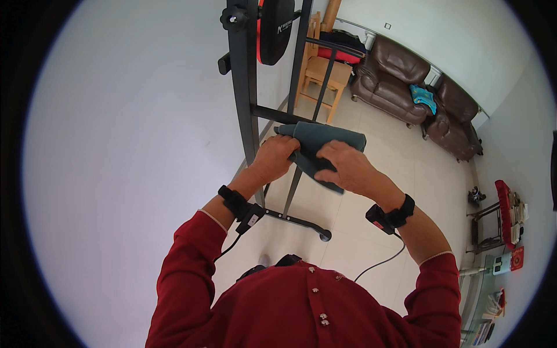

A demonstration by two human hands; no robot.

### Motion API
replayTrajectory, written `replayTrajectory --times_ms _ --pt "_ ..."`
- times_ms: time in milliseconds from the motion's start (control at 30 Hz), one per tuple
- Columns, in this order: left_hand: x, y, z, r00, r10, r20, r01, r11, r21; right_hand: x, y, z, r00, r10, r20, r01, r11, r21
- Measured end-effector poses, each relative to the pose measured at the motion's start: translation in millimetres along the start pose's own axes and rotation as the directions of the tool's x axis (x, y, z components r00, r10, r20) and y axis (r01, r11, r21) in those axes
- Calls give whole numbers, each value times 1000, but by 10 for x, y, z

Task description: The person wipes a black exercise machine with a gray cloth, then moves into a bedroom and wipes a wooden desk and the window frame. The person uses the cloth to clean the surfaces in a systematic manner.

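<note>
A dark green cloth (328, 137), folded over, is held up before me against the black metal frame of an exercise rack (246, 87). My left hand (275, 156) is closed on the cloth's left end. My right hand (343, 167) lies over the cloth's lower right part with its fingers apart and slightly bent; whether they pinch any fabric cannot be told. Behind the cloth, the lower part of the rack is partly hidden. Both wrists wear black straps with small cabled boxes.
A padded black and red board (276, 32) is mounted on the rack above. The rack's foot (300, 222) stands on the tiled floor. A wooden chair (328, 71) and brown leather sofas (394, 82) stand beyond. Along the right wall are a red-covered stool (504, 213) and a glass shelf (481, 291).
</note>
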State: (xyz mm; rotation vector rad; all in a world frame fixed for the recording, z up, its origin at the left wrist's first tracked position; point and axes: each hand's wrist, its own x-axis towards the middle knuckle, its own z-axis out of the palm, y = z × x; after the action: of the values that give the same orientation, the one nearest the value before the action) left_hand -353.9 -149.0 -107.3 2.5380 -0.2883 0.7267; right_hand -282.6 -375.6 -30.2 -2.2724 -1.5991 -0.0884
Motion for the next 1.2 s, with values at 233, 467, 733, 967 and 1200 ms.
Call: replayTrajectory --times_ms 233,467,733,967,1200 --pt "-14 229 -131 993 98 -60 -98 995 -4 136 -33 313 895 -95 -436 -16 970 -244" --pt "65 403 -285 959 -123 -255 103 991 -91 181 111 322 847 -109 -521 -81 941 -329" --pt "910 430 -237 914 18 -405 8 998 62 298 131 -189 838 125 -531 -248 954 -167" --pt "245 270 -424 838 -24 -545 -33 995 -94 270 22 151 932 28 -362 -182 898 -401" --pt "-509 -616 -681 710 -494 -501 332 863 -380 787 -153 458 967 172 -190 -242 855 -458"
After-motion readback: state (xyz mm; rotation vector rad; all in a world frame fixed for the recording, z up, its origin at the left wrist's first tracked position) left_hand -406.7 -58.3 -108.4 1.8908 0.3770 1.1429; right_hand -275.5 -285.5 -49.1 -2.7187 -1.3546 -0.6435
